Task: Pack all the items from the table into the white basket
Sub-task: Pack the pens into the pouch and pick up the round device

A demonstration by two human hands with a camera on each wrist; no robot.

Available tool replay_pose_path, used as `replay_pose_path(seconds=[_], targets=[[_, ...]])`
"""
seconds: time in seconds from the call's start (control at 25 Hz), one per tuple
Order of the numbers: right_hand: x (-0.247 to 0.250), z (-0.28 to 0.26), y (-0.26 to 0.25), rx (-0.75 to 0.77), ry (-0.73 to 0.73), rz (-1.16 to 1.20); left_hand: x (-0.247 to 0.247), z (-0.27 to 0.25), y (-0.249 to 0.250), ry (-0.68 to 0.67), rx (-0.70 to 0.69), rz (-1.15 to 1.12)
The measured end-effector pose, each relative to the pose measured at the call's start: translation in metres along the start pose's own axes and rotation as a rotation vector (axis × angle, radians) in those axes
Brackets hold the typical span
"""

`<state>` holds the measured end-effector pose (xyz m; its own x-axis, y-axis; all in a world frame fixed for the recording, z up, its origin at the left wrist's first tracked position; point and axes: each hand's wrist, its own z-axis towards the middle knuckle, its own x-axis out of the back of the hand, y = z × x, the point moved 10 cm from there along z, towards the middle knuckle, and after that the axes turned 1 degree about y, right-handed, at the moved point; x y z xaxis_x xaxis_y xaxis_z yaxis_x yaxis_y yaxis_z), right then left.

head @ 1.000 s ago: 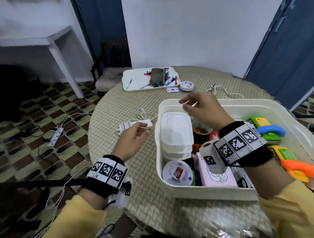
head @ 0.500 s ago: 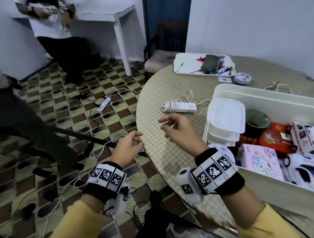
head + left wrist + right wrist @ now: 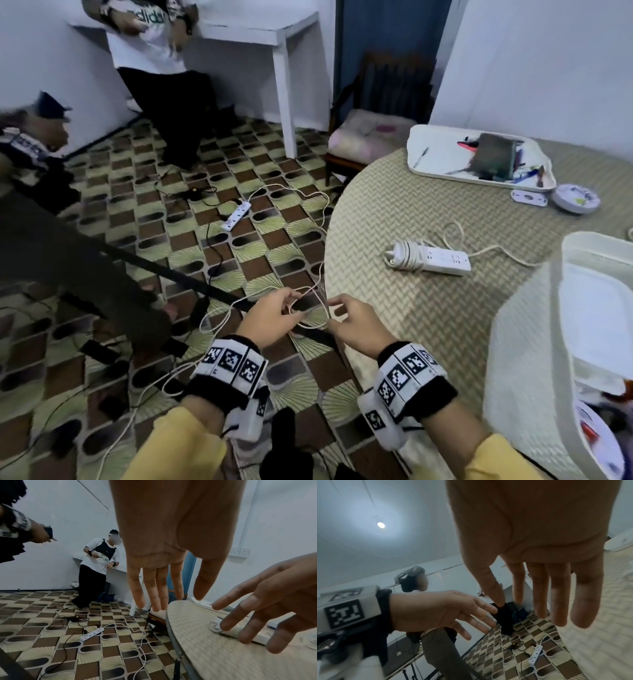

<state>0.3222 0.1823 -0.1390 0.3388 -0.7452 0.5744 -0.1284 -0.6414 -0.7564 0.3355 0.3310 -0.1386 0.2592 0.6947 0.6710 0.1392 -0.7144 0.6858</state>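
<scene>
The power strip (image 3: 432, 261) is lying on the table beyond the right hand (image 3: 356, 325), outside the basket (image 3: 527, 342). Both the right and the left hand (image 3: 270, 320) are hovering spread, holding nothing. Advise gathering its cord first.

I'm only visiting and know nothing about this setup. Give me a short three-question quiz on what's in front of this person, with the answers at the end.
1. True or false: the coiled power strip lies inside the white basket.
2. Where is the white tray that holds the pens? A: on the floor. B: on the table. C: in the white basket.
3. How many white power strips does the head view show in all?

Key
1. False: it lies on the table, left of the white basket.
2. B
3. Two: the coiled power strip on the table and the floor strip on the patterned floor.
</scene>
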Motion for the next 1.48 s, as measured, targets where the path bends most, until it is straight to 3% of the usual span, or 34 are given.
replay_pose_path(seconds=[0.16, 0.48, 0.68, 1.0, 1.24, 1.48], targets=[[-0.014, 0.066, -0.022, -0.069, -0.005, 0.065, 0.029, 0.058, -0.022, -0.122, -0.006, 0.059], [-0.012, 0.176, -0.035, -0.215, 0.142, 0.198, 0.086, 0.179, -0.051, -0.209, -0.059, 0.103], [0.029, 0.223, -0.011, -0.305, 0.272, 0.231, 0.089, 0.256, -0.056, -0.309, -0.068, 0.161], [0.104, 0.347, 0.01, -0.419, 0.414, 0.246, 0.092, 0.403, -0.01, -0.429, -0.151, 0.232], [0.146, 0.421, -0.009, -0.399, 0.345, 0.071, 0.102, 0.496, 0.035, -0.458, -0.285, 0.459], [0.148, 0.487, 0.009, -0.446, 0.174, -0.052, 0.081, 0.575, 0.081, -0.546, -0.417, 0.689]])
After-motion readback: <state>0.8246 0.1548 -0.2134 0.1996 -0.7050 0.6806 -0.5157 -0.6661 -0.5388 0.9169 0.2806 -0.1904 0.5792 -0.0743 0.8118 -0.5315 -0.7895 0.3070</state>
